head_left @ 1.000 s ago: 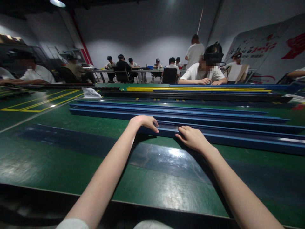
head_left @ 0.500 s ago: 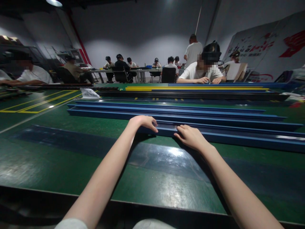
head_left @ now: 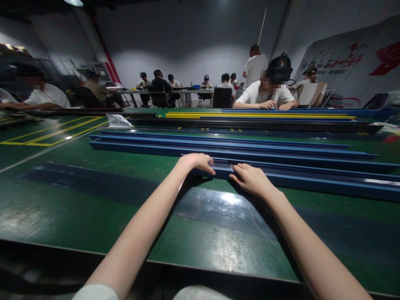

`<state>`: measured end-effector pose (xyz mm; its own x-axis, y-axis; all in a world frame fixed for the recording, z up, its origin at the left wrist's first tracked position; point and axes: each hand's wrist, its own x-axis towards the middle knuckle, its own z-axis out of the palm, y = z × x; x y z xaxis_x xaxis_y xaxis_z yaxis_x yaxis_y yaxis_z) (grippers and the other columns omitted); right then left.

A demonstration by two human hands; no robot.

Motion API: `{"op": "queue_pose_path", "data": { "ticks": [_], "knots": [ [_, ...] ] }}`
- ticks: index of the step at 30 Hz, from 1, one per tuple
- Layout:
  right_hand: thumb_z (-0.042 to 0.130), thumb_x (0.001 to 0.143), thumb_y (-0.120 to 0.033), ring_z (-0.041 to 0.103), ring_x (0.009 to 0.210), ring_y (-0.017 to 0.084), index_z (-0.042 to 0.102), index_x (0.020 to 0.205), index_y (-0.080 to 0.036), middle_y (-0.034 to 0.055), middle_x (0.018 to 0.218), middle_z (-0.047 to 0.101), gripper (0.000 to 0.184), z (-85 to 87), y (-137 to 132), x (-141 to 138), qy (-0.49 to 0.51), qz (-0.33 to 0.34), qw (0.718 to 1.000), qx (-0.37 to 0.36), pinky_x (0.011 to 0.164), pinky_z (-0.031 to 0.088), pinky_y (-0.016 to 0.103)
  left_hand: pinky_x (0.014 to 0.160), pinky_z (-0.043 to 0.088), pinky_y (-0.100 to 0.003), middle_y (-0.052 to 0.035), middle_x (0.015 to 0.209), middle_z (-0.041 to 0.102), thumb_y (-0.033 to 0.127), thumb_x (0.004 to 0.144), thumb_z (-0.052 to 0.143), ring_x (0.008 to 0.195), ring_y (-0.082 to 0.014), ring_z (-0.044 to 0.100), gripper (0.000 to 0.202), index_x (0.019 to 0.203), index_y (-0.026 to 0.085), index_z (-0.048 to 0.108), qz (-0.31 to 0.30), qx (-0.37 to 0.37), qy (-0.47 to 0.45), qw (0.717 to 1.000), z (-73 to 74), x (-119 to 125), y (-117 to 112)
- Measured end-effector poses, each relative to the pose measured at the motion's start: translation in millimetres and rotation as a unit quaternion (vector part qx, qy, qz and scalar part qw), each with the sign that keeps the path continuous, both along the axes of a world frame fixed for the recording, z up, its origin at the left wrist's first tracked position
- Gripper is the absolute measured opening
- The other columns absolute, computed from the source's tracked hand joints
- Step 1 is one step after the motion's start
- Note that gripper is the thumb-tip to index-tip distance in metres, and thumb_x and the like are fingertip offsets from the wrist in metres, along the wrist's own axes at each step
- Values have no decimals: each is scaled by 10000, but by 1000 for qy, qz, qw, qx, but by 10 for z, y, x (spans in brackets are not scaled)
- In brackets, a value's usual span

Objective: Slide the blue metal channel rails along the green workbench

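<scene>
A long blue channel-shaped profile [head_left: 315, 180] lies on the green table, its trough facing up. Near its left end, my left hand [head_left: 197, 162] grips the front wall, the thumb in front and the fingers curled over into the trough. My right hand [head_left: 251, 179] holds the same wall a short way to the right, fingers bent over the top edge and thumb low in front. A gap separates the two hands, and the left hand covers part of the profile's end. Just behind, more blue profiles [head_left: 137, 148] run side by side.
The green table [head_left: 175, 252] has dark and clear strips on its surface. Farther back lie a black profile [head_left: 250, 122], yellow strips [head_left: 259, 115] and a crumpled white piece [head_left: 119, 121]. A person [head_left: 250, 100] works across the table; others sit beyond.
My left hand has slid right along the blue profile, nearer to my right hand. The right hand stays at nearly the same spot.
</scene>
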<state>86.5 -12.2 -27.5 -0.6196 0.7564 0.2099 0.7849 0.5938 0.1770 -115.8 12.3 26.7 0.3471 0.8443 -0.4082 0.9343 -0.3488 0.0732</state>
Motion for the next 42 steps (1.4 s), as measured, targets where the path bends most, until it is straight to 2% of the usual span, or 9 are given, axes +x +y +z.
{"op": "queue_pose_path", "data": {
  "ticks": [7, 13, 22, 27, 36, 42],
  "knots": [
    [314, 885, -387, 557, 839, 183, 525, 890, -179, 69, 895, 605, 296, 4, 11, -3, -2, -6, 1000, -9, 584, 318, 251, 829, 397, -197, -10, 1187, 562, 535, 654, 564, 1027, -169, 518, 594, 1159, 224, 522, -9, -47, -90, 995, -73, -329, 146],
    [312, 885, -390, 549, 864, 187, 524, 910, -178, 82, 924, 605, 301, 11, 9, -4, -6, -15, 1000, -22, 587, 323, 247, 805, 406, -216, -16, 1168, 570, 551, 624, 581, 980, -171, 531, 649, 1178, 222, 508, 30, -83, -101, 991, -44, -522, 158],
    [302, 886, -393, 557, 848, 192, 527, 915, -179, 81, 913, 601, 312, -9, 29, 7, -10, -10, 1000, -15, 583, 331, 250, 749, 426, -220, -13, 1096, 596, 522, 571, 632, 945, -178, 529, 677, 1171, 234, 510, 50, -98, -99, 989, -69, -659, 206],
    [302, 888, -389, 554, 856, 189, 529, 921, -178, 81, 922, 602, 312, -2, 18, 8, -7, -10, 1000, -17, 592, 337, 249, 707, 448, -228, -15, 1121, 588, 524, 580, 629, 952, -194, 534, 661, 1174, 260, 512, 76, -96, -82, 989, -23, -688, 175],
    [309, 886, -384, 553, 848, 188, 529, 919, -179, 81, 910, 600, 302, 18, 8, -1, -6, -12, 1000, -26, 594, 339, 251, 702, 472, -217, -52, 1198, 554, 490, 603, 639, 992, -201, 541, 675, 1207, 230, 487, 138, -100, -68, 983, 93, -672, 85],
    [316, 883, -383, 548, 858, 188, 531, 925, -177, 88, 924, 600, 300, 31, 5, -3, -7, -18, 999, -38, 603, 345, 254, 697, 472, -220, -46, 1187, 567, 515, 587, 646, 999, -210, 547, 675, 1188, 240, 508, 168, -98, -51, 979, 102, -719, 85]
  ]
}}
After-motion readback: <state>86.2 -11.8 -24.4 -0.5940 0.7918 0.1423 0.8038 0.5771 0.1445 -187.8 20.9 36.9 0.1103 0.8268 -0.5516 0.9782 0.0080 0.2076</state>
